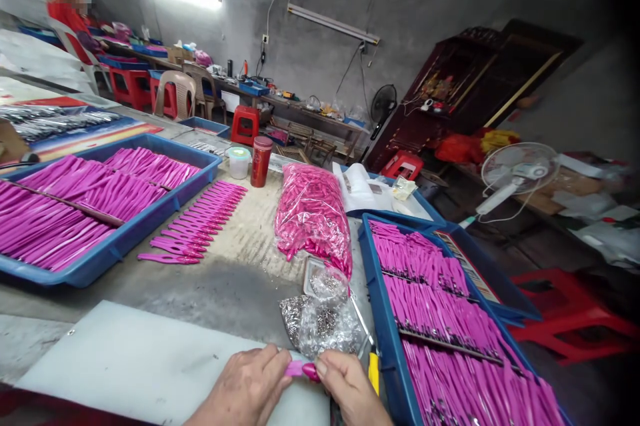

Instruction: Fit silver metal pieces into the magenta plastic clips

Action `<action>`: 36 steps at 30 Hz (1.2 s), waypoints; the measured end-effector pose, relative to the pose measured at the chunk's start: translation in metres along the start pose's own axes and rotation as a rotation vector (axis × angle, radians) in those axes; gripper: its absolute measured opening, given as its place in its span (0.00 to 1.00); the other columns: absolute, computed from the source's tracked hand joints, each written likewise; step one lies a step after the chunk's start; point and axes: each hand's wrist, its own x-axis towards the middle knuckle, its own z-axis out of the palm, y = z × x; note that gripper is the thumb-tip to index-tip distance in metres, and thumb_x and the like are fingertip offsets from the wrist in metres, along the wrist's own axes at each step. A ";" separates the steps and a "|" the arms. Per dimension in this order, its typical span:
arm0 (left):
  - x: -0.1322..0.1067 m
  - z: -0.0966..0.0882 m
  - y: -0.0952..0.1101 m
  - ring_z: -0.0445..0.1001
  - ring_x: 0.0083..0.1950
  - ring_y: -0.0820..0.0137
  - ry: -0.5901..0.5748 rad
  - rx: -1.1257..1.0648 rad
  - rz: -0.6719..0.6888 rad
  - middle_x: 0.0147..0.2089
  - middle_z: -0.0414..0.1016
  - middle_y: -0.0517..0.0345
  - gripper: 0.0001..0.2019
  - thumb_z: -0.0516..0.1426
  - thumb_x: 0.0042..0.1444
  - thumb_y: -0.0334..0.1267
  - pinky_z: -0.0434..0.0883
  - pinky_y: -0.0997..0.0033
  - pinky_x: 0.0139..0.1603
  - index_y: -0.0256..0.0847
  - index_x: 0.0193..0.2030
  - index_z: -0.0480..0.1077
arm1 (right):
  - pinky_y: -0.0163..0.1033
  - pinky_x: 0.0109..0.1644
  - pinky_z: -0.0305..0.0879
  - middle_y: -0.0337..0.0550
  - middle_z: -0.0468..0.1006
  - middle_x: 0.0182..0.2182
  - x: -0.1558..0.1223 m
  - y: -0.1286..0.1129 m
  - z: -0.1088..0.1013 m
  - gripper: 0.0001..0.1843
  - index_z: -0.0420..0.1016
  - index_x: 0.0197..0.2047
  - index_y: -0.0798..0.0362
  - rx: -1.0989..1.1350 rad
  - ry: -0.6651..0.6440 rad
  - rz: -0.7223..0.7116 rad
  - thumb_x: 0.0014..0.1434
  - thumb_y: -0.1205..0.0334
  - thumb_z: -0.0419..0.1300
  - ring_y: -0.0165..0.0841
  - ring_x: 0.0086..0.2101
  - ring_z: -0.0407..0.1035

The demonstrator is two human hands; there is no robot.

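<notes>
Over the white board (125,359), my left hand (250,379) is closed on a flat pink plastic piece (295,368), only its end showing past the fingers. My right hand (350,389) pinches a glossy dark-pink rounded cap (311,371) at that end; whether the two are joined I cannot tell. Just beyond my hands lie clear plastic bags of small metal parts (325,323) and a small tray (311,273). A large clear bag of dark-pink caps (314,209) stands behind them. To its left, pink pieces with dark-pink ends (200,223) lie in a row.
Blue trays of pink pieces stand left (117,249) and right (385,319). A yellow-handled tool (373,369) lies beside the right tray. A red cylindrical container (261,163) and a lidded tub (239,164) stand further back. A person (70,13) sits far left.
</notes>
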 end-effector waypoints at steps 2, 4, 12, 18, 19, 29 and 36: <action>0.000 0.001 0.000 0.69 0.23 0.71 -0.011 -0.001 -0.001 0.25 0.68 0.60 0.10 0.42 0.63 0.34 0.67 0.75 0.23 0.40 0.36 0.62 | 0.33 0.21 0.38 0.30 0.48 0.16 0.000 0.000 -0.001 0.29 0.53 0.16 0.51 -0.006 -0.016 0.011 0.51 0.35 0.51 0.25 0.20 0.43; -0.001 0.003 0.000 0.69 0.23 0.71 -0.021 -0.002 0.003 0.25 0.67 0.60 0.10 0.42 0.63 0.34 0.67 0.75 0.23 0.40 0.36 0.62 | 0.33 0.21 0.39 0.30 0.48 0.16 -0.001 0.001 -0.001 0.29 0.54 0.16 0.51 0.003 -0.035 0.029 0.51 0.35 0.51 0.25 0.20 0.43; -0.003 0.002 0.004 0.69 0.23 0.70 -0.090 0.011 0.009 0.25 0.68 0.59 0.12 0.40 0.63 0.34 0.67 0.73 0.23 0.40 0.34 0.62 | 0.33 0.24 0.46 0.32 0.53 0.18 -0.004 -0.006 0.001 0.26 0.58 0.18 0.52 -0.169 -0.097 -0.037 0.57 0.42 0.48 0.26 0.22 0.50; 0.000 -0.003 0.008 0.69 0.23 0.70 -0.078 0.001 0.018 0.25 0.68 0.60 0.13 0.39 0.64 0.34 0.66 0.73 0.22 0.41 0.34 0.61 | 0.34 0.28 0.54 0.37 0.63 0.19 -0.006 -0.014 0.000 0.25 0.67 0.22 0.54 -0.362 -0.092 -0.171 0.61 0.47 0.44 0.30 0.24 0.59; 0.001 -0.003 0.008 0.69 0.23 0.70 -0.081 0.005 0.014 0.25 0.67 0.60 0.13 0.39 0.64 0.34 0.66 0.73 0.23 0.41 0.34 0.61 | 0.34 0.28 0.55 0.38 0.66 0.20 -0.006 -0.013 -0.001 0.25 0.70 0.24 0.54 -0.362 -0.099 -0.191 0.61 0.47 0.45 0.30 0.25 0.61; -0.001 -0.006 0.012 0.70 0.24 0.68 -0.153 0.007 -0.016 0.27 0.68 0.60 0.10 0.40 0.62 0.32 0.68 0.71 0.24 0.41 0.38 0.61 | 0.32 0.29 0.61 0.41 0.72 0.24 -0.014 -0.011 0.001 0.17 0.74 0.34 0.53 -0.482 -0.017 -0.434 0.60 0.51 0.50 0.31 0.26 0.67; -0.004 -0.007 0.013 0.70 0.25 0.68 -0.195 0.032 0.015 0.28 0.68 0.59 0.07 0.43 0.62 0.32 0.68 0.71 0.24 0.40 0.41 0.60 | 0.31 0.27 0.61 0.41 0.71 0.22 -0.014 -0.015 0.000 0.19 0.74 0.32 0.53 -0.515 -0.028 -0.503 0.61 0.50 0.48 0.29 0.24 0.66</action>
